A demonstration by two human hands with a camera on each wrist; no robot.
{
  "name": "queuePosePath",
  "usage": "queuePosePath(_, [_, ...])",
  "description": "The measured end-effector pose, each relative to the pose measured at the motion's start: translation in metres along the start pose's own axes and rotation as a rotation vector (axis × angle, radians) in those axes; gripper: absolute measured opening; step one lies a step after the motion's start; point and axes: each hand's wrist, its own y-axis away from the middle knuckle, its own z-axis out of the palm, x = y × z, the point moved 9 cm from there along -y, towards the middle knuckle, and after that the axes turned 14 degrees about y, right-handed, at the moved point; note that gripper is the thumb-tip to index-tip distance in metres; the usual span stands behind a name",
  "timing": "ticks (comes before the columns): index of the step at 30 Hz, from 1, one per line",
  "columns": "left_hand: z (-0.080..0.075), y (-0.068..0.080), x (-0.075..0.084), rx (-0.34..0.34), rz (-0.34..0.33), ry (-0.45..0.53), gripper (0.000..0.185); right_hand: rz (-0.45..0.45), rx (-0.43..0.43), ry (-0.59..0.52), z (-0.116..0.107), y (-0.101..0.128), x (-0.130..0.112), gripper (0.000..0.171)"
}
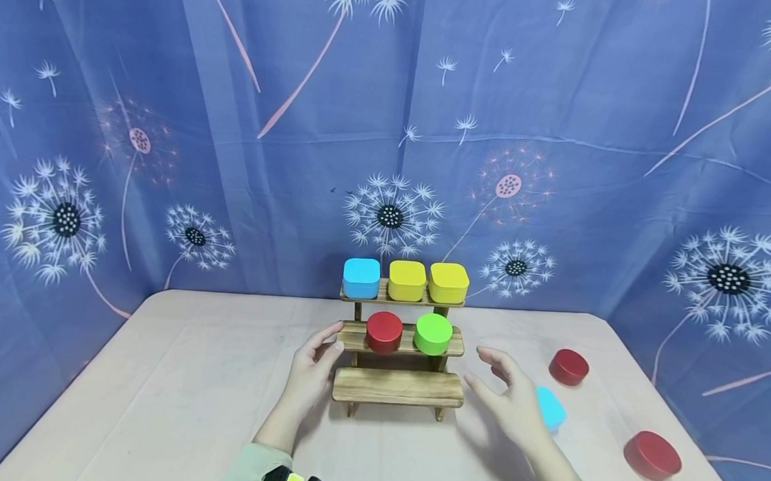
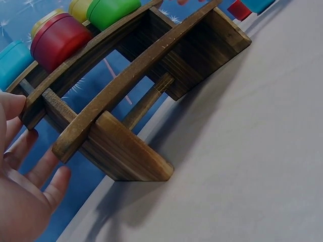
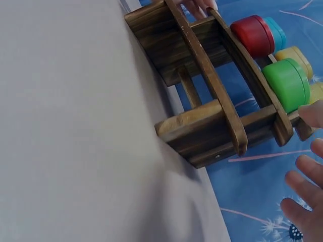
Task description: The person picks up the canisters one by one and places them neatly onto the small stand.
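Neither hand grips anything: the left hand (image 1: 311,372) rests open-fingered against the left end of the wooden stepped rack (image 1: 397,387), though actual contact is hard to judge, and the right hand (image 1: 509,398) hovers open just right of it. That hand partly hides a blue tin (image 1: 552,409) on the table (image 1: 178,396).

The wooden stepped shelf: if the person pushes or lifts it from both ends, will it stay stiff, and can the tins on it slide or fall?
The wooden stepped shelf looks like rigid plank, so it should not flex. It stands on narrow legs, so a push high up may tip it. The red round tin and green tin sit loose on a rimless step, so tilting would probably slide them off.
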Motion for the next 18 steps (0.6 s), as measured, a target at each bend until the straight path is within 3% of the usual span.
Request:
queuePosePath(7, [0.000, 0.000, 0.000, -0.008, 0.026, -0.042, 0.039, 0.010, 0.021, 0.042, -0.007, 0.007, 0.012, 0.048])
queuePosePath(18, [-0.002, -0.001, -0.001, 0.003, 0.011, -0.035, 0.037, 0.050, 0.063, 0.099, -0.024, 0.016, 0.029, 0.048])
